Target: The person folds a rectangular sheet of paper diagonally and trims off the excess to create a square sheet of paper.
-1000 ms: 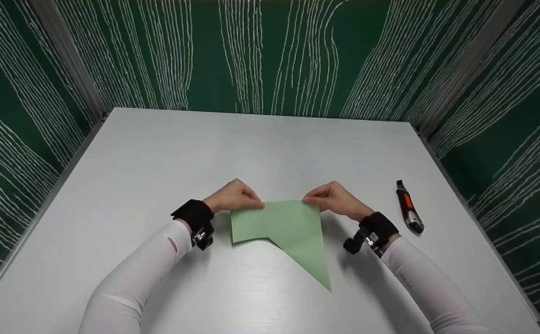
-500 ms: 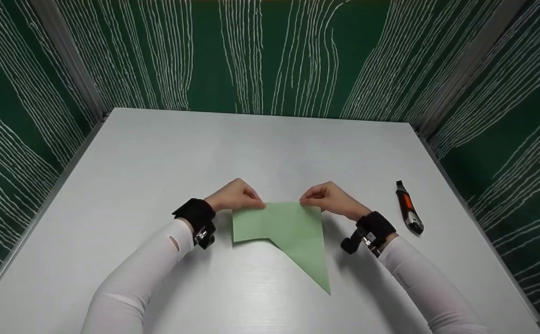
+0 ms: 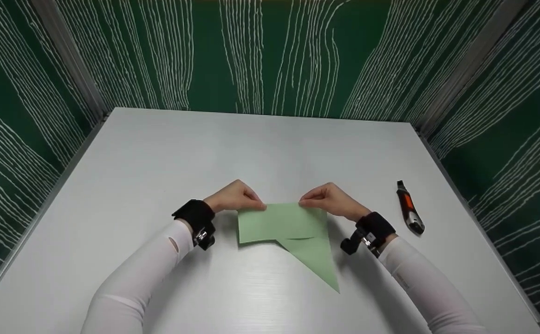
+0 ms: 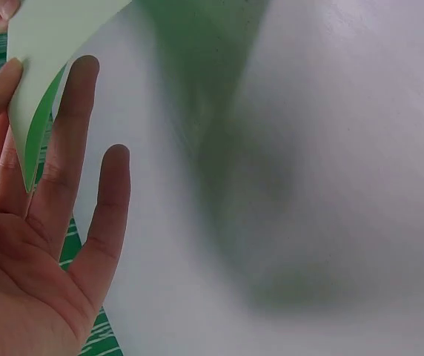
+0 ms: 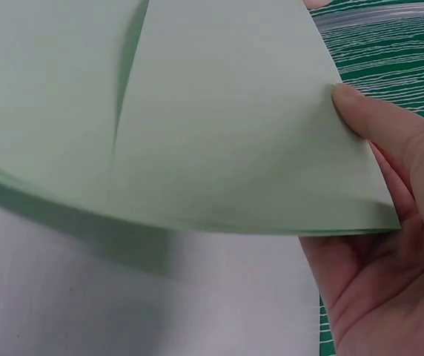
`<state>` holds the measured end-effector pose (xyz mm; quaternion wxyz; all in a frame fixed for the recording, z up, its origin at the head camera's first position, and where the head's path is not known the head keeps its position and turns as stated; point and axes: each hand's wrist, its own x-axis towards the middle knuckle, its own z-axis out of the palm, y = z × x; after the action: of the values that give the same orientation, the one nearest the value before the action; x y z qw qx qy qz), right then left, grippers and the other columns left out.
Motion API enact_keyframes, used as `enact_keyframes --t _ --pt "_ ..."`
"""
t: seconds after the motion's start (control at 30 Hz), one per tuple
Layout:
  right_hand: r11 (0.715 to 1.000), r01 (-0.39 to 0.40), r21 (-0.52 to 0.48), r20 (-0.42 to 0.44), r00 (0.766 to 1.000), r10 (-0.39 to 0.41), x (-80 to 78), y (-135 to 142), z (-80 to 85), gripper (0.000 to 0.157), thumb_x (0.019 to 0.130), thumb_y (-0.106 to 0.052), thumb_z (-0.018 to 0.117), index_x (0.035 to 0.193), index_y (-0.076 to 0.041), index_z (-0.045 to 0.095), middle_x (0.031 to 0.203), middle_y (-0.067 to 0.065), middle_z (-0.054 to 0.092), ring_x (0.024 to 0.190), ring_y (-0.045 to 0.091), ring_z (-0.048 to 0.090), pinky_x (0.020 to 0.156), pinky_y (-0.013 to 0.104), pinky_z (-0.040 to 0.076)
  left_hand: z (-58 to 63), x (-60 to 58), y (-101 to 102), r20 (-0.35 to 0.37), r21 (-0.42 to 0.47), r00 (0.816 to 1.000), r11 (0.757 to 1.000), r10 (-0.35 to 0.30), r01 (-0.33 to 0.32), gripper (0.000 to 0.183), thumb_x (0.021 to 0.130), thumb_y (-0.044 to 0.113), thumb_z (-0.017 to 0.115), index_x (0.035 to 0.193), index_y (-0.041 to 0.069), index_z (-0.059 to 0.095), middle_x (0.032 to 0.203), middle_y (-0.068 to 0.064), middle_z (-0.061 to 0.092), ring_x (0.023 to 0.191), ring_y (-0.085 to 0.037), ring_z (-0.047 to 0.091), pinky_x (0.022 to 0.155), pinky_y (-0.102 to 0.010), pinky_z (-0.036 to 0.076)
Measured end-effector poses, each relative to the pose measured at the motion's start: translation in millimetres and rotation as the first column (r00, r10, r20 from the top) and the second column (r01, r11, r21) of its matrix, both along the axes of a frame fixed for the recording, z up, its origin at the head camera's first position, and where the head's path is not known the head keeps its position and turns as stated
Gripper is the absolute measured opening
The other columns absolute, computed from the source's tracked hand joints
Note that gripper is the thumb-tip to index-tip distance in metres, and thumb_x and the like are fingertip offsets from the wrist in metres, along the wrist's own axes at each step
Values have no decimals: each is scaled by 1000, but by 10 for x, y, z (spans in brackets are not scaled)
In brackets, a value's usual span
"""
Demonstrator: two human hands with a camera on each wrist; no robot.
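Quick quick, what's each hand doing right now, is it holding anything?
Left hand: holding the green paper, pinched at its far edge near the left corner.
Right hand: holding the same paper, pinched near the right corner.

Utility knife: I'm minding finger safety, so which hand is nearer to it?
Right. The right hand pinches the far edge of the green paper, left of the utility knife and apart from it; the left hand pinches the same edge farther left, so farther away.

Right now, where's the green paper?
In the head view, the green paper is held by the left hand and right hand, over the table, left of the cutter.
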<state>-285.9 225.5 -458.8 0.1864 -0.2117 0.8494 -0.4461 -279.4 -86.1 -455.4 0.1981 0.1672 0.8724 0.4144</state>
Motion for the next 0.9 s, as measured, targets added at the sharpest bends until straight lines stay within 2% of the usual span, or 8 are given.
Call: enact_keyframes --t 0.17,0.3,0.53,0.67,0.9 --pt "1000 11 0 -7 1000 -11 2 6 3 25 97 -25 73 113 -7 80 114 9 79 99 -2 70 89 17 53 -9 2 6 -13 29 1000 999 23 -23 24 88 28 81 99 6 83 97 -6 82 75 -3 59 68 -17 45" --pt "1000 22 0 -15 1000 -22 -2 15 2 26 96 -26 73 112 -7 80 114 10 79 99 -2 70 89 16 53 9 29 -11 5 42 999 998 42 -42 24 89 28 81 100 7 83 95 -4 82 74 -3 58 66 -18 45" --pt "999 48 8 -1 999 -48 -4 54 4 27 97 -27 73 114 -8 80 118 11 78 101 -2 70 91 17 54 20 53 -62 59 70 996 996 59 -63 23 90 26 80 103 6 83 87 3 79 66 -1 60 64 -19 51" --pt "999 51 13 7 999 -51 1 62 15 28 96 -29 73 115 -9 80 119 10 78 102 0 70 92 18 54 14 56 -79 67 75 996 995 67 -72 24 89 27 81 101 6 83 80 9 76 64 -1 60 63 -18 51" --pt "999 51 4 -2 999 -51 4 76 36 27 97 -27 73 114 -7 79 118 11 78 101 -2 70 91 17 54 8 68 -108 86 82 993 992 85 -92 25 88 26 82 100 4 83 78 10 74 65 -1 61 63 -18 52"
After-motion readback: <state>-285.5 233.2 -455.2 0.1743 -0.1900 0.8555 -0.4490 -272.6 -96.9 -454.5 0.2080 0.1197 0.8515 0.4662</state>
